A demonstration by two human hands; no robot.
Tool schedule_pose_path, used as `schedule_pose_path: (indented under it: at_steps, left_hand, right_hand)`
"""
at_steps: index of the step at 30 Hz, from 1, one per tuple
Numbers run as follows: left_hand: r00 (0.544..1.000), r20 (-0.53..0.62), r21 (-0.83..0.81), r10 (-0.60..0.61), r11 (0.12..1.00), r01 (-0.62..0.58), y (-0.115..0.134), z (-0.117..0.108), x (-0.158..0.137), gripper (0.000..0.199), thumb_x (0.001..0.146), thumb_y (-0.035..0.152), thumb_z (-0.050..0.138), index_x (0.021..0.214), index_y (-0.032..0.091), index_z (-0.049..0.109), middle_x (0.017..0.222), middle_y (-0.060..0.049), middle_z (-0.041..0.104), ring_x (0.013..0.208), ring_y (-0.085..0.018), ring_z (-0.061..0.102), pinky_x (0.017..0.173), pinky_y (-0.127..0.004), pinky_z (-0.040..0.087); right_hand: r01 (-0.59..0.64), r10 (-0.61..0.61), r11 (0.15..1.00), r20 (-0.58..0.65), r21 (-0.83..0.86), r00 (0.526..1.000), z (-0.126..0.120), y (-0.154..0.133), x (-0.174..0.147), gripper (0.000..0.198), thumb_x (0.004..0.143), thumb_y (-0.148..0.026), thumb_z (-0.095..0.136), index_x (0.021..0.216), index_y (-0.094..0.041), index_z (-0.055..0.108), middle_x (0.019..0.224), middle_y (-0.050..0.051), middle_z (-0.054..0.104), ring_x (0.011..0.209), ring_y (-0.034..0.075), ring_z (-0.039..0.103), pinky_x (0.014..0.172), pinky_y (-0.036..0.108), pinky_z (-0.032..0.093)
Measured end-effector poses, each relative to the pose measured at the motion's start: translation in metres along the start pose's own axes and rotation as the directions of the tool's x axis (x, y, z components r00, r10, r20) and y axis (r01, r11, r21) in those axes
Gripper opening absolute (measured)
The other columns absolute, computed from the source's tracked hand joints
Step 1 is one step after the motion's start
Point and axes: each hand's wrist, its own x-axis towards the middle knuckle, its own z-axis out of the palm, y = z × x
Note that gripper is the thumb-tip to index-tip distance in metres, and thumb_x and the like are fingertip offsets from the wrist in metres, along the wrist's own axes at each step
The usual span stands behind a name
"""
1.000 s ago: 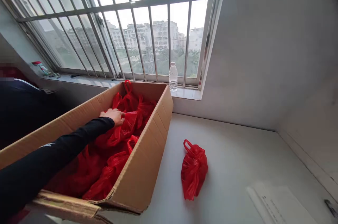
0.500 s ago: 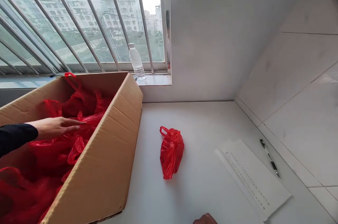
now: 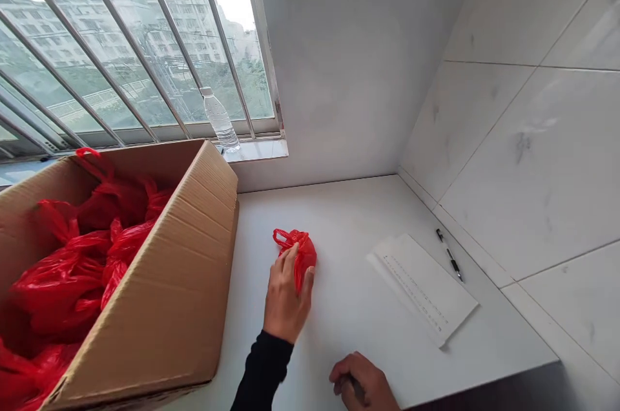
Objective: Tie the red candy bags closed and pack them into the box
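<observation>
My left hand (image 3: 285, 298), its thumb and fingers apart, lies over the near side of a small knotted red plastic bag (image 3: 307, 251) on the white counter. The fingers cover part of the bag, and one loop handle sticks up at its far left. Close to the counter's front edge, my right hand (image 3: 361, 382) is curled closed; a dark shape shows between its fingers, too hidden to name. On the left stands an open cardboard box (image 3: 169, 288) with several red plastic bags (image 3: 70, 275) inside.
A sheaf of white paper (image 3: 421, 288) printed with small marks lies right of the bag. A black-and-clear pen (image 3: 450, 254) is beside the tiled wall (image 3: 533, 172). On the sill of the barred window stands a clear bottle (image 3: 220, 119).
My left hand has left the box's inside and moved right onto the red bag on the counter. The view has turned right and down, and more of my right hand shows.
</observation>
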Motion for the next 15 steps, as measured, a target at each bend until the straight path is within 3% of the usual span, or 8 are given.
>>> schedule_pose_path:
  at_steps: [3, 5, 8, 11, 13, 15]
  left_hand:
    - [0.994, -0.034, 0.038, -0.103, 0.994, 0.104, -0.032, 0.059, 0.019, 0.038, 0.090, 0.036, 0.063, 0.122, 0.017, 0.059, 0.122, -0.012, 0.063, 0.116, -0.030, 0.059, 0.096, -0.056, 0.049]
    - [0.993, -0.026, 0.024, -0.119, 0.993, 0.119, -0.047, 0.075, 0.016, 0.027, 0.092, 0.034, 0.061, 0.113, 0.016, 0.063, 0.110, -0.008, 0.067, 0.104, -0.025, 0.064, 0.091, -0.051, 0.052]
    - [0.996, 0.081, -0.047, -0.036, 0.998, 0.040, -0.046, 0.073, -0.012, 0.020, 0.095, 0.033, 0.058, 0.103, 0.016, 0.065, 0.101, -0.005, 0.069, 0.096, -0.021, 0.066, 0.086, -0.044, 0.054]
    - [0.974, 0.220, -0.132, 0.050, 0.991, -0.021, -0.024, 0.059, -0.048, 0.019, 0.097, 0.031, 0.054, 0.104, 0.019, 0.067, 0.101, -0.005, 0.069, 0.095, -0.020, 0.065, 0.082, -0.040, 0.056]
    - [0.958, 0.275, -0.171, 0.074, 0.985, -0.027, -0.010, 0.052, -0.067, 0.018, 0.097, 0.028, 0.052, 0.104, 0.021, 0.068, 0.100, -0.005, 0.070, 0.094, -0.020, 0.065, 0.079, -0.039, 0.057]
    - [0.953, 0.293, -0.197, 0.078, 0.980, -0.020, -0.002, 0.048, -0.080, 0.019, 0.095, 0.024, 0.052, 0.102, 0.025, 0.069, 0.097, -0.005, 0.071, 0.093, -0.021, 0.066, 0.076, -0.037, 0.059]
  right_hand:
    - [-0.082, 0.074, 0.987, 0.063, 0.135, 0.995, -0.008, -0.003, 0.002, 0.022, 0.082, -0.011, 0.048, 0.089, -0.022, 0.066, 0.076, 0.001, 0.072, 0.069, 0.017, 0.068, 0.072, 0.028, 0.054]
    - [-0.136, 0.118, 0.970, 0.097, 0.199, 0.988, -0.016, -0.008, 0.003, 0.020, 0.086, -0.014, 0.048, 0.088, -0.021, 0.067, 0.077, 0.003, 0.072, 0.070, 0.017, 0.069, 0.069, 0.027, 0.054]
    - [-0.129, 0.123, 0.971, 0.040, 0.203, 0.992, -0.038, -0.021, 0.009, 0.021, 0.093, -0.017, 0.045, 0.089, -0.021, 0.066, 0.081, 0.004, 0.069, 0.074, 0.017, 0.067, 0.067, 0.028, 0.053]
    - [-0.008, 0.010, 1.000, -0.083, 0.022, 0.996, -0.066, -0.036, 0.022, 0.026, 0.098, -0.017, 0.039, 0.105, -0.023, 0.063, 0.098, 0.006, 0.066, 0.096, 0.021, 0.062, 0.084, 0.036, 0.052]
    - [0.056, -0.066, 0.991, -0.085, -0.123, 0.994, -0.079, -0.040, 0.031, 0.035, 0.096, -0.015, 0.042, 0.126, -0.025, 0.057, 0.120, 0.009, 0.060, 0.115, 0.025, 0.054, 0.096, 0.043, 0.049]
    - [0.086, -0.095, 0.974, -0.034, -0.210, 0.995, -0.085, -0.039, 0.038, 0.044, 0.094, -0.013, 0.047, 0.136, -0.026, 0.051, 0.124, 0.009, 0.058, 0.115, 0.026, 0.053, 0.098, 0.047, 0.049]
